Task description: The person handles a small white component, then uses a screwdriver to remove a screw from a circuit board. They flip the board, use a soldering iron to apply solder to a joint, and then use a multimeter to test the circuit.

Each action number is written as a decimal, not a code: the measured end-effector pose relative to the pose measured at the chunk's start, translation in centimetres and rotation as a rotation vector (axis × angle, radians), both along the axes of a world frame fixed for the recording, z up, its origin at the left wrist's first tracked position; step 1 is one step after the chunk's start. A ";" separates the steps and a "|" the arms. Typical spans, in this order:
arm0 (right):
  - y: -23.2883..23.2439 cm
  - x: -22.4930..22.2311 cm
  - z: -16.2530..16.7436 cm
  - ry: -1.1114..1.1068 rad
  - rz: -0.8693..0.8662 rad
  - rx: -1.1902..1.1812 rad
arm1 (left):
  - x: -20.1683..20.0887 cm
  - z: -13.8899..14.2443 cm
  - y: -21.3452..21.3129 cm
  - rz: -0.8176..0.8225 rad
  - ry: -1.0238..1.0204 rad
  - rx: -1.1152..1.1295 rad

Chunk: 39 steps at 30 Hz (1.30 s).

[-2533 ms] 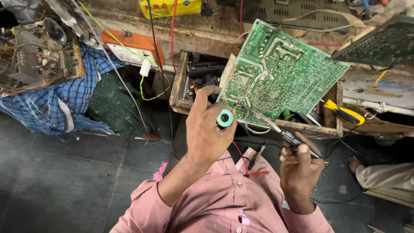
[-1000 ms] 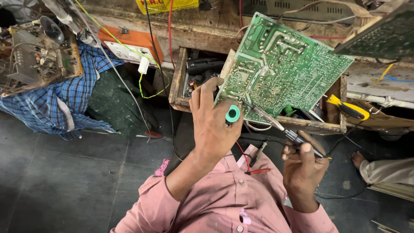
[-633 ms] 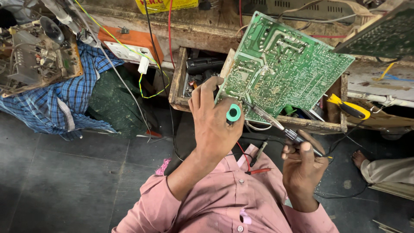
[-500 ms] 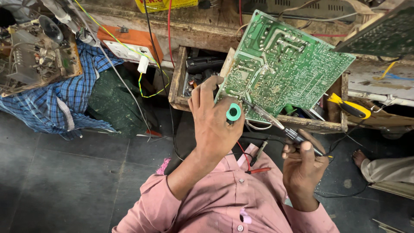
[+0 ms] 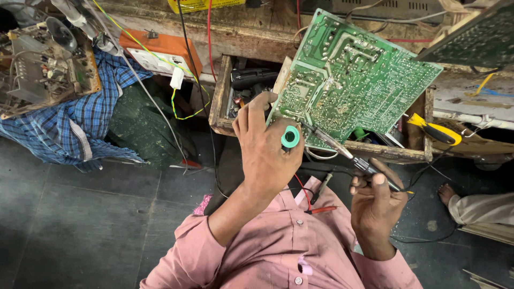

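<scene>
Nearest the camera, a pink shirt point(image 5: 278, 257) is seen, with red and black probe leads point(image 5: 320, 194) lying just above its collar. The right hand point(image 5: 375, 206) is curled closed around the handle of a soldering iron point(image 5: 348, 155), whose thin metal shaft is angled up and to the left, so that its tip is brought to the lower edge of a green circuit board point(image 5: 353, 80). The left hand point(image 5: 265, 152) is held against the board's lower left corner: the board's edge is gripped by the fingers point(image 5: 251, 115), and a small green spool of solder wire point(image 5: 290, 137) is pinched at the thumb side (whether wire is being fed from it cannot be told).

The circuit board is held tilted, solder side up, over an open wooden drawer point(image 5: 222, 101) at the front of a worn workbench. A yellow-handled tool point(image 5: 436, 131) is laid at the drawer's right end.

Farther to the left, a blue checked cloth point(image 5: 80, 123) is spread beneath an old electronics chassis point(image 5: 45, 64), and an orange box point(image 5: 160, 51) is set against the bench. At the far right, another person's bare foot point(image 5: 447, 194) is rested on the dark tiled floor point(image 5: 80, 214).
</scene>
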State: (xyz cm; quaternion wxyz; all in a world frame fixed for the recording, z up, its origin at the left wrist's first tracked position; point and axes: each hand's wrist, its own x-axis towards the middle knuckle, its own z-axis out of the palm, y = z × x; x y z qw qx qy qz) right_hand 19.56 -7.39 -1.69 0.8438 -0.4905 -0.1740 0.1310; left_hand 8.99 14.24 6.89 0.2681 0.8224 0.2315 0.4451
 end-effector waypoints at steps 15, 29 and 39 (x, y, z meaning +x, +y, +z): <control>0.0 0.3 0.1 0.003 0.018 0.013 | -1.2 1.0 0.1 -0.021 0.012 -0.026; -3.2 -1.2 0.3 -0.186 0.010 0.072 | -5.8 -1.5 -4.3 -0.638 -0.021 -0.906; -3.0 -3.6 -0.8 -0.318 0.079 -0.116 | -4.2 -0.3 -7.1 -0.806 0.077 -0.855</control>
